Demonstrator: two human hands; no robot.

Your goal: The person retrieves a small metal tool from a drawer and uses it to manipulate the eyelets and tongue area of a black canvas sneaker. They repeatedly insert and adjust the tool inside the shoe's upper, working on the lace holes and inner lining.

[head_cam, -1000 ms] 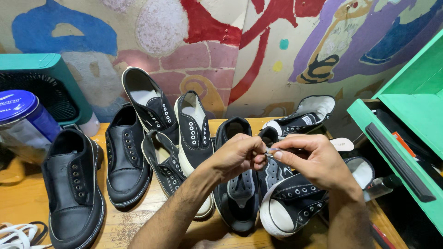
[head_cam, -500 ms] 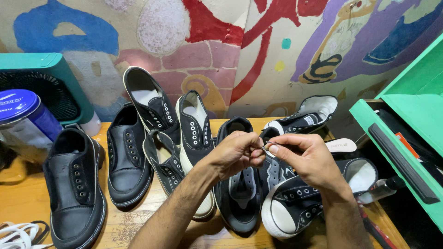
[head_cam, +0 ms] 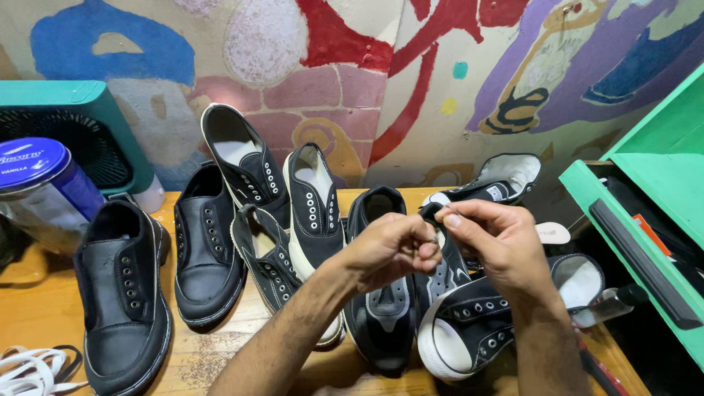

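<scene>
Sneaker (head_cam: 440, 271), black canvas with pale eyelets, stands near upright under both hands, its long axis running from the heel tab at the fingers down to the desk (head_cam: 220, 352); its toe and sole are hidden behind the hands and the white-rimmed sneaker (head_cam: 477, 330) lying in front. The left hand (head_cam: 392, 249) is curled, fingertips pressed together on something small at the shoe's top; the right hand (head_cam: 495, 238) pinches the same spot from the other side. What sits between the fingers is too small to make out. A white lace (head_cam: 29, 367) is cut off at the lower left corner.
</scene>
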